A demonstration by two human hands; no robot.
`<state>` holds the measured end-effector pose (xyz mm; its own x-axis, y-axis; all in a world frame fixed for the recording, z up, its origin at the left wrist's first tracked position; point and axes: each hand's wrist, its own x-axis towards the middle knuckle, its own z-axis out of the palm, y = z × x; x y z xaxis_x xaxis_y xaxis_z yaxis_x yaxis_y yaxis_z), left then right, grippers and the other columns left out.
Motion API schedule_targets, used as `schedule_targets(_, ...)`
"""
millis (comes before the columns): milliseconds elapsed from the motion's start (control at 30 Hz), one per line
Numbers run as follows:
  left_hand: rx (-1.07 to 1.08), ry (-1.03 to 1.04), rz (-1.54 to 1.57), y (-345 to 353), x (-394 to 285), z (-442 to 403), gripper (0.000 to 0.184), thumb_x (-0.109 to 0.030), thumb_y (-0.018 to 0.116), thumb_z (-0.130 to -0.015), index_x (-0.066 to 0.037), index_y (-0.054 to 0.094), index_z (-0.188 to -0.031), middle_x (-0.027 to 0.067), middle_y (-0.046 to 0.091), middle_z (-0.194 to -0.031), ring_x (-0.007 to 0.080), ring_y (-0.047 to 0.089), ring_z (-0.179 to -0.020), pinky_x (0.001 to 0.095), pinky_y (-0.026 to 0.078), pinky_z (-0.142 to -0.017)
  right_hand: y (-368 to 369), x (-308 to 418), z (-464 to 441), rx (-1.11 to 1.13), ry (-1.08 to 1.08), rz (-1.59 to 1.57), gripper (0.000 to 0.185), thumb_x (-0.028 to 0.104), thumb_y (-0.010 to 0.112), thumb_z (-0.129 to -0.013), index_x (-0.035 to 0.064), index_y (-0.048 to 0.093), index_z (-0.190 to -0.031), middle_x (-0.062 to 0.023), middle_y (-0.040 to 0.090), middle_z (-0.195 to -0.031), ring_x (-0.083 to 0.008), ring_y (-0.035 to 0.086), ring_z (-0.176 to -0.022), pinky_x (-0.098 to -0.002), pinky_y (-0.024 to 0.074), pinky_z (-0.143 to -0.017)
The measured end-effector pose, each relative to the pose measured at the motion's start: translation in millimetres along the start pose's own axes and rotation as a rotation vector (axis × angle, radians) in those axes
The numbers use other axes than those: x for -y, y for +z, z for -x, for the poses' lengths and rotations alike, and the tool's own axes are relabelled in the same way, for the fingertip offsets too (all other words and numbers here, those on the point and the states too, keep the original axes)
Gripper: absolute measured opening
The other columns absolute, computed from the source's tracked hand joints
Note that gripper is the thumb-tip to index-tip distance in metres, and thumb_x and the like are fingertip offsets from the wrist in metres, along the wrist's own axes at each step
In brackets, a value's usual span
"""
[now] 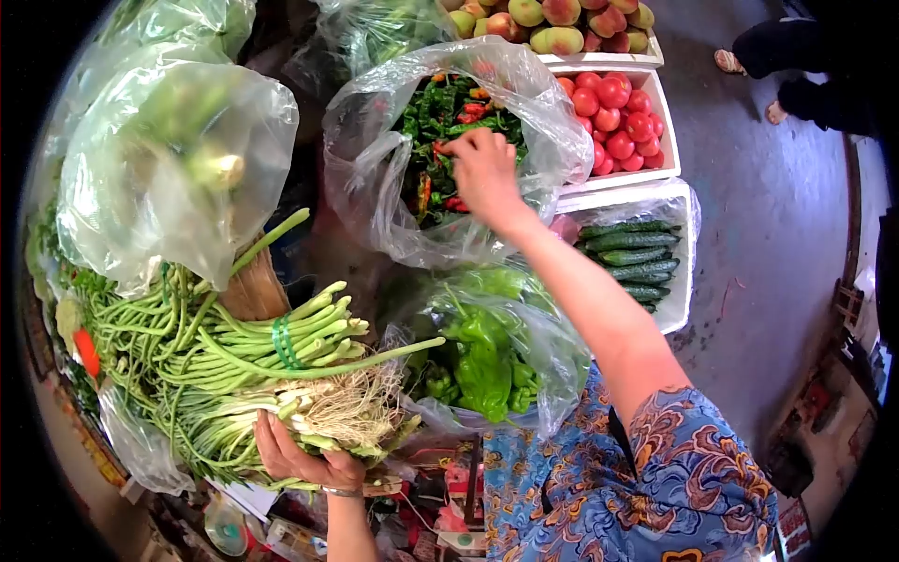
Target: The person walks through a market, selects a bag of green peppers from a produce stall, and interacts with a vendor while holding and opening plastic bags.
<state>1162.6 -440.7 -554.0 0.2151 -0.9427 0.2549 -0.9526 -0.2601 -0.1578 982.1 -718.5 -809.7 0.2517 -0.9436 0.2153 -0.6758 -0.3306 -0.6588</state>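
Note:
My right hand (485, 173) reaches into an open clear plastic bag (361, 187) of green and red chili peppers (468, 114). Its fingers are curled, with the fingertips closed on a red chili at the left of the pile. My left hand (304, 457) holds the near side of a bunch of scallions (300, 403), around the white stems just beside the roots. Part of its grip is hidden by the bunch. Long green beans (281, 342), tied with a green band, lie against the scallions' far side.
A clear bag of large green peppers (487, 361) sits under my right forearm. White foam boxes hold cucumbers (637, 258), tomatoes (613, 117) and peaches (562, 14). Bagged vegetables (178, 169) stand at the upper left. A person's legs (782, 80) are at the upper right.

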Motion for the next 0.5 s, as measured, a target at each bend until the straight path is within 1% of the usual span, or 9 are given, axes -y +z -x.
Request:
schedule_targets(67, -0.006, 0.004, -0.002, 0, 0, -1, 0.063, -0.046, 0.03, -0.098, 0.002, 0.045, -0.135, 0.0191, 0.048, -0.137, 0.0342, 0.043, -0.126, 0.047, 0.03, -0.105, -5, -29, 2, 0.025, -0.076, 0.022, 0.023, 0.008, 0.064, -0.077, 0.0158, 0.07, -0.098, -0.0084, 0.053, -0.099, -0.0292, 0.05, -0.097, -0.0435, 0.0376, -0.083)
schedule_targets(100, -0.006, 0.0, -0.009, 0, 0, -1, 0.062, -0.046, 0.03, -0.098, 0.002, 0.046, -0.135, 0.0189, 0.048, -0.137, 0.0339, 0.043, -0.126, 0.0469, 0.03, -0.105, -6, -34, 0, 0.024, -0.078, 0.023, 0.023, 0.008, 0.064, -0.077, 0.0158, 0.07, -0.098, -0.0084, 0.053, -0.099, -0.0292, 0.05, -0.097, -0.0435, 0.0376, -0.083)
schedule_targets(167, 0.003, -0.007, -0.014, -1, -1, 1, 0.062, -0.046, 0.03, -0.098, 0.002, 0.046, -0.135, 0.0187, 0.048, -0.137, 0.0337, 0.044, -0.126, 0.0469, 0.031, -0.105, -16, -33, -2, 0.067, -0.147, 0.045, 0.024, 0.009, 0.067, -0.072, 0.0169, 0.071, -0.094, -0.0074, 0.053, -0.096, -0.0296, 0.05, -0.096, -0.0441, 0.0381, -0.083)
schedule_targets(200, -0.003, -0.003, -0.007, 0, 0, 1, 0.063, -0.047, 0.03, -0.098, 0.001, 0.046, -0.134, 0.0185, 0.049, -0.137, 0.0333, 0.044, -0.126, 0.0467, 0.031, -0.104, -14, -35, -1, 0.068, -0.147, 0.046, 0.024, 0.009, 0.067, -0.072, 0.0169, 0.071, -0.094, -0.0074, 0.053, -0.096, -0.0296, 0.05, -0.096, -0.0441, 0.0381, -0.083)
schedule_targets(267, -0.015, 0.002, -0.003, 2, 3, 1, 0.063, -0.048, 0.03, -0.098, 0.001, 0.047, -0.134, 0.0182, 0.049, -0.136, 0.0329, 0.044, -0.126, 0.0466, 0.031, -0.104, -7, -35, -4, 0.097, -0.229, 0.175, 0.033, 0.012, 0.073, -0.07, 0.0204, 0.07, -0.101, -0.0051, 0.051, -0.103, -0.027, 0.047, -0.102, -0.0414, 0.0377, -0.088)
schedule_targets(300, -0.001, 0.003, -0.004, 2, 5, 3, 0.062, -0.045, 0.031, -0.096, 0.003, 0.046, -0.134, 0.021, 0.048, -0.136, 0.0364, 0.044, -0.125, 0.0488, 0.031, -0.104, -3, -35, -5, 0.088, -0.248, 0.174, 0.031, 0.013, 0.075, -0.068, 0.02, 0.071, -0.098, -0.0053, 0.051, -0.101, -0.0262, 0.047, -0.102, -0.0415, 0.0376, -0.087)
schedule_targets(333, 0.015, 0.004, -0.005, 1, 6, 5, 0.062, -0.042, 0.033, -0.094, 0.005, 0.044, -0.134, 0.0237, 0.048, -0.136, 0.0399, 0.043, -0.125, 0.051, 0.031, -0.103, -2, -34, -8, 0.087, -0.247, 0.172, 0.031, 0.013, 0.075, -0.068, 0.02, 0.071, -0.098, -0.0053, 0.051, -0.101, -0.0262, 0.047, -0.102, -0.0415, 0.0376, -0.087)
schedule_targets(467, 0.019, -0.003, -0.017, 0, 1, 2, 0.061, -0.041, 0.033, -0.095, 0.004, 0.045, -0.134, 0.0229, 0.048, -0.136, 0.0391, 0.044, -0.125, 0.0505, 0.031, -0.103, -3, -33, -18, 0.147, -0.262, 0.186, 0.025, 0.016, 0.075, -0.067, 0.018, 0.071, -0.092, -0.0053, 0.05, -0.098, -0.0256, 0.047, -0.099, -0.0407, 0.0373, -0.085)
schedule_targets(500, 0.004, -0.014, -0.006, 0, 0, 2, 0.063, -0.046, 0.031, -0.097, 0.002, 0.046, -0.134, 0.0197, 0.049, -0.137, 0.0354, 0.043, -0.126, 0.048, 0.03, -0.105, -3, -34, -19, 0.15, -0.292, 0.198, 0.023, 0.018, 0.075, -0.068, 0.018, 0.071, -0.091, -0.0051, 0.05, -0.096, -0.0256, 0.047, -0.099, -0.0408, 0.0373, -0.085)
